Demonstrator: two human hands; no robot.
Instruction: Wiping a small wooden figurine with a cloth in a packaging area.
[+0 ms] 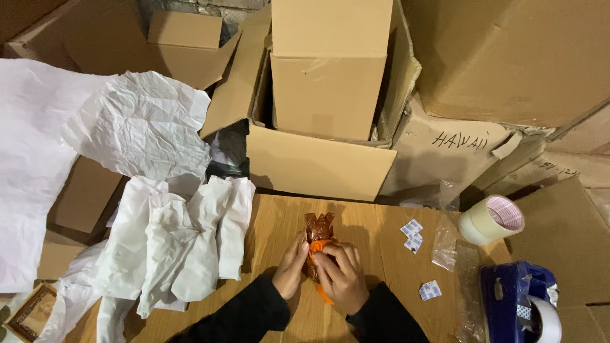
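- A small carved figure lies on the wooden tabletop in the lower centre of the frame; it looks like glossy reddish-brown wood with a notched, two-pointed top end.
- An orange band or strap crosses the figure's middle, and a further orange bit shows below the hands; what it is made of cannot be told.
- The left hand rests against the figure's left side, fingers curled, thumb pressed toward the orange band.
- The right hand covers the figure's lower half, fingers bent and pinching the orange band just beside the left thumb. Both wrists are in dark sleeves.
- The tabletop is smooth, pale wood with a visible straight grain.
- Crumpled white wrapping paper lies in soft, creased folds at left of the hands; a larger wrinkled sheet spreads over the upper left.
- Three small white-and-blue sachets lie flat at right of the hands, well apart from them.
- A clear plastic bag lies crinkled near the right table edge.
- A roll of pale tape stands tilted at right, round with a pinkish core.
- A blue tape dispenser sits in the lower right corner, hard and shiny.
- Plain brown cardboard boxes with open flaps fill the top of the frame.
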